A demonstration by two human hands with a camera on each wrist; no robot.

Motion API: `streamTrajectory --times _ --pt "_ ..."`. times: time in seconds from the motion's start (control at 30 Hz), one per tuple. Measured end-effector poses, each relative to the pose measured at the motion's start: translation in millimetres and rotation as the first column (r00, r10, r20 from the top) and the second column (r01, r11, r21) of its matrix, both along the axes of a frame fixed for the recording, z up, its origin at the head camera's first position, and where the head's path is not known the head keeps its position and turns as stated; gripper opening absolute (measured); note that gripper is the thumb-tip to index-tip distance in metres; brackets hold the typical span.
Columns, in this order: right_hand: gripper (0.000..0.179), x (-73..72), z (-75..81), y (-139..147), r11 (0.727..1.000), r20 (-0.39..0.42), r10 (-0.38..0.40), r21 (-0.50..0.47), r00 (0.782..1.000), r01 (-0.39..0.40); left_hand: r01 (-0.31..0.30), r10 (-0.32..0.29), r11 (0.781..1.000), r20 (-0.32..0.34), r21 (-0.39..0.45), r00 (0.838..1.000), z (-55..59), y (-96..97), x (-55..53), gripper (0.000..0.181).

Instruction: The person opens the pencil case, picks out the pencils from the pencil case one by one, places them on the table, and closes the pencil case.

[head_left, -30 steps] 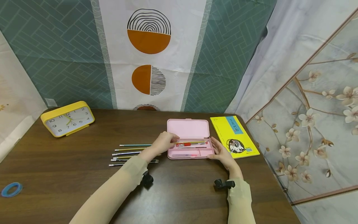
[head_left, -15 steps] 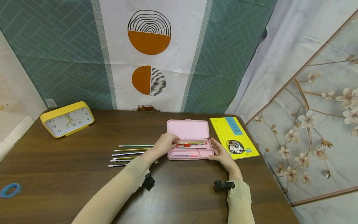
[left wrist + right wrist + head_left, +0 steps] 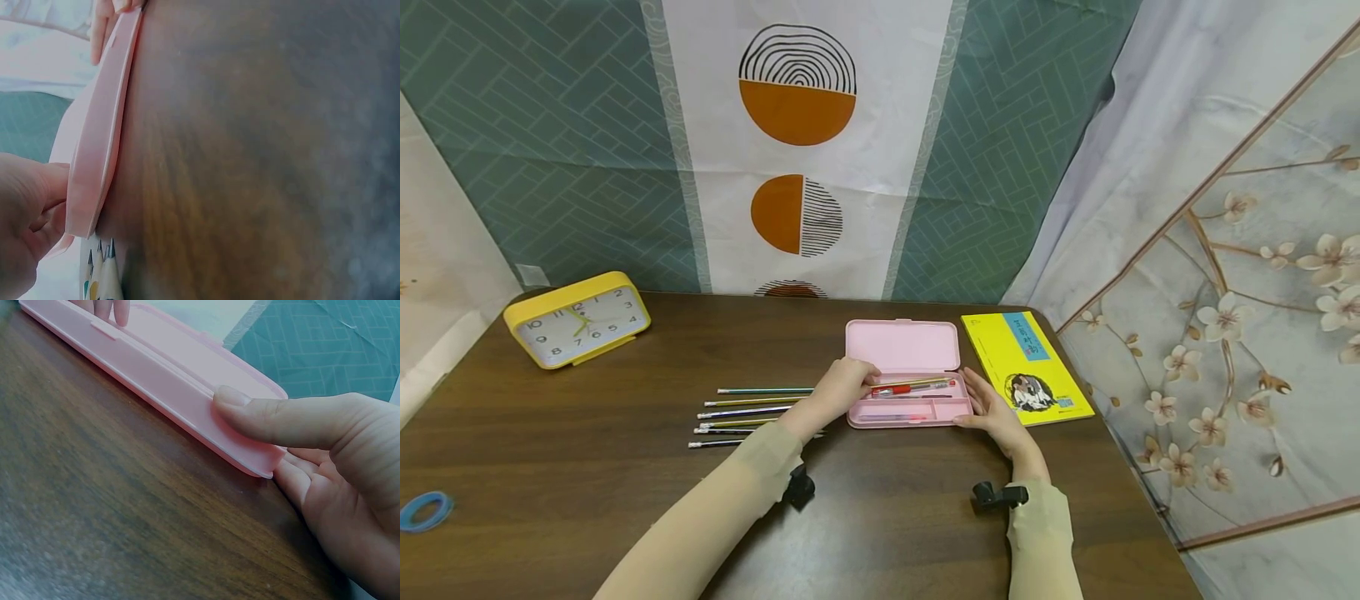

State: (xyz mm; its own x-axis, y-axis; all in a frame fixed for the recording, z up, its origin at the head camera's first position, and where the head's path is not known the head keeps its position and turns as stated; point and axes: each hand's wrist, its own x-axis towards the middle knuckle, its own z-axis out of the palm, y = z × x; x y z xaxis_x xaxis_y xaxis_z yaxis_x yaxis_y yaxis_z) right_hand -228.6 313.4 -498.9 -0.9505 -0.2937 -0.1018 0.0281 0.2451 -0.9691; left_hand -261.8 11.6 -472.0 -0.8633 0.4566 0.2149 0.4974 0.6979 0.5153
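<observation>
A pink pencil case lies with its lid raised back. My left hand reaches over its left end, fingertips down inside, pinching the end of a yellow pencil; the fingertips are hidden behind the wall in the left wrist view. A red pen lies in the same long compartment, and a pinkish pen in the front one. My right hand grips the case's right end, its thumb on the front wall and its fingers around the end.
Several pencils lie in a row left of the case, partly under my left forearm, points towards the case. A yellow book lies right of it. A yellow clock stands back left; a blue tape roll lies front left.
My left hand has moved very slightly right and down at the case's left end, and the yellow pencil has shifted a little with it. The right hand keeps its grip in place.
</observation>
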Motion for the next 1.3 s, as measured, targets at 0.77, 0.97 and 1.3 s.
streamTrajectory --times 0.77,0.97,1.3 --pt "0.094 -0.8 0.0 0 1.0 -0.013 0.006 0.009 1.0 -0.006 -0.044 0.043 0.998 0.028 0.053 0.999 0.2 0.0 3.1 0.018" --pt "0.094 -0.7 -0.5 0 1.0 -0.009 0.007 -0.003 1.0 -0.007 -0.066 0.058 0.992 0.084 0.104 0.995 3.1 -1.2 2.6 0.022" --pt "0.097 -1.5 -0.5 0 1.0 0.002 0.008 -0.009 1.0 -0.008 -0.027 0.011 0.988 0.104 0.153 0.995 21.6 -10.8 4.1 0.026"
